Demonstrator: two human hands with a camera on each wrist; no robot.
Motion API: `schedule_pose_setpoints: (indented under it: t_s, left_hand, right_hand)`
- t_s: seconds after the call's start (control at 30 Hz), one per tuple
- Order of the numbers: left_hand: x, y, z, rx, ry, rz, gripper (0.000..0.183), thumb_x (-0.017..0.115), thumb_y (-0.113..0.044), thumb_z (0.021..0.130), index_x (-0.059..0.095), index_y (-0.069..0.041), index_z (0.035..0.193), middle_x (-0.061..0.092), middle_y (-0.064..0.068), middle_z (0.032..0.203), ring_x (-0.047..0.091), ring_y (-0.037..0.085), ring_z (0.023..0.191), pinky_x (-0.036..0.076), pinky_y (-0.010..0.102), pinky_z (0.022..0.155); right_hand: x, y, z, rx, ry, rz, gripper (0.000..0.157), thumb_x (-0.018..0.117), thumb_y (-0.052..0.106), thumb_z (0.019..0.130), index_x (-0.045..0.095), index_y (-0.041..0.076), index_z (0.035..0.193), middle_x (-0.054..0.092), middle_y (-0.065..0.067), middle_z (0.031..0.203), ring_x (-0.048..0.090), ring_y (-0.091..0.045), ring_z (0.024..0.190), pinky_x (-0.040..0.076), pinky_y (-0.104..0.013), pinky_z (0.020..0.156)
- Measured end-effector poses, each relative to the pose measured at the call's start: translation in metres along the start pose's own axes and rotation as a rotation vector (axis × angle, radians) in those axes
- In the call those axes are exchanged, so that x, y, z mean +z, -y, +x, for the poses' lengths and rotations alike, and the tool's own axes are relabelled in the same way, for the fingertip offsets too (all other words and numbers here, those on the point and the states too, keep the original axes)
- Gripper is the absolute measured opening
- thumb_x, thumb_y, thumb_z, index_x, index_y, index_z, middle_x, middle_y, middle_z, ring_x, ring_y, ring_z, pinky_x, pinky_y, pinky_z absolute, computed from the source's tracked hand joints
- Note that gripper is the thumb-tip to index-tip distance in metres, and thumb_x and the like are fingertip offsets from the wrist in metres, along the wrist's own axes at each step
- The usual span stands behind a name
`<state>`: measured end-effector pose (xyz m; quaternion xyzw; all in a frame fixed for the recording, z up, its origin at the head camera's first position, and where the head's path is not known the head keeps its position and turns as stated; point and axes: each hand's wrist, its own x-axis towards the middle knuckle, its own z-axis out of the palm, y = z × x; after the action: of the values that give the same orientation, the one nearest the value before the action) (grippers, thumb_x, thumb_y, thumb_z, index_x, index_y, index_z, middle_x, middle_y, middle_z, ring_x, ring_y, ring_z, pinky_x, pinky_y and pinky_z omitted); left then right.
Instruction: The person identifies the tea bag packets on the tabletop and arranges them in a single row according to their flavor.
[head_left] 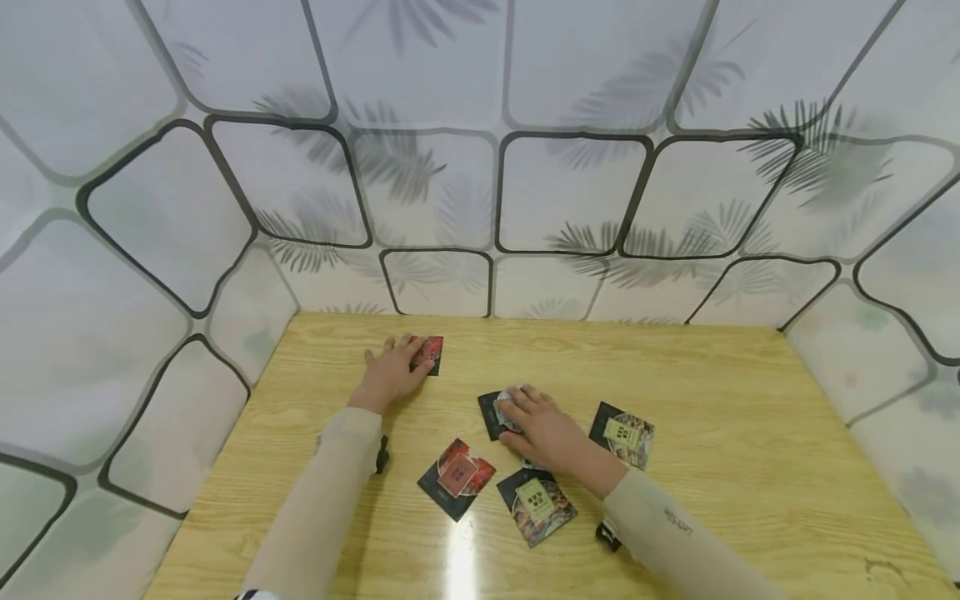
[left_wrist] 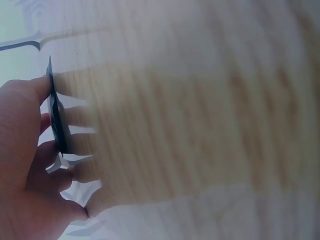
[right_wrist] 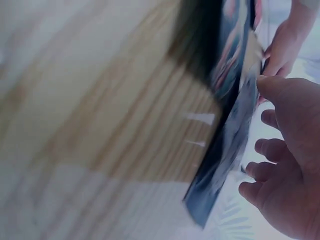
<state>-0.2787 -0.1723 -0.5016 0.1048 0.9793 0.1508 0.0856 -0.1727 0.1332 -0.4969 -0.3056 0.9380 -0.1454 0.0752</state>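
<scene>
My left hand (head_left: 393, 372) rests with spread fingers on a flat square red-and-black packet (head_left: 431, 353) at the far left. The left wrist view shows this packet (left_wrist: 58, 120) edge-on, with the thumb and fingers touching it. My right hand (head_left: 551, 432) lies over a black-and-grey packet (head_left: 492, 414) near the middle, its fingers extended and partly covering it. In the right wrist view the grey packet (right_wrist: 230, 145) appears under the thumb, close to the tabletop.
A red-and-black packet (head_left: 457, 479) lies between the forearms. One with a yellow-green label (head_left: 536, 504) sits below my right hand, and a similar packet (head_left: 624, 435) to its right. The wooden table (head_left: 712, 367) meets a patterned fabric wall (head_left: 573, 196).
</scene>
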Motion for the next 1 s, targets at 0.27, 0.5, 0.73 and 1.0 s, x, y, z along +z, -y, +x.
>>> schedule_pose_setpoints:
  t_s: [0.27,0.5,0.73,1.0]
  left_hand:
    - [0.000,0.000,0.001,-0.007,0.010,0.006,0.067,0.045,-0.050,0.111,0.031,-0.016,0.168,0.025,0.018,0.174,0.019,0.051,0.160,0.013,0.085,0.118]
    - [0.000,0.000,0.002,-0.010,0.014,0.008,0.068,0.045,-0.050,0.111,0.031,-0.017,0.168,0.025,0.018,0.174,0.019,0.050,0.160,0.013,0.084,0.119]
    - [0.001,0.001,0.002,-0.008,0.015,0.008,0.069,0.044,-0.052,0.111,0.030,-0.018,0.169,0.024,0.018,0.174,0.018,0.050,0.161,0.012,0.083,0.120]
    - [-0.001,0.000,0.001,-0.003,0.009,0.000,0.068,0.045,-0.050,0.111,0.032,-0.016,0.168,0.025,0.018,0.174,0.019,0.050,0.160,0.013,0.084,0.119]
  right_hand:
    - [-0.001,0.031,0.000,-0.097,0.002,-0.009,0.059,0.053,0.040,0.111,0.045,0.011,0.161,0.036,-0.022,0.169,0.030,-0.044,0.159,0.030,-0.060,0.127]
    - [0.004,0.051,0.001,-0.185,0.019,0.025,0.056,0.054,0.037,0.111,0.047,0.010,0.160,0.040,-0.022,0.167,0.035,-0.041,0.157,0.033,-0.059,0.126]
    - [0.012,0.064,-0.001,-0.185,0.056,-0.023,0.056,0.053,0.042,0.111,0.048,0.016,0.160,0.044,-0.015,0.166,0.039,-0.035,0.156,0.036,-0.051,0.126]
    - [0.021,0.073,0.000,-0.236,0.013,-0.080,0.056,0.054,0.046,0.109,0.054,0.015,0.156,0.054,-0.015,0.159,0.044,-0.039,0.152,0.039,-0.053,0.124]
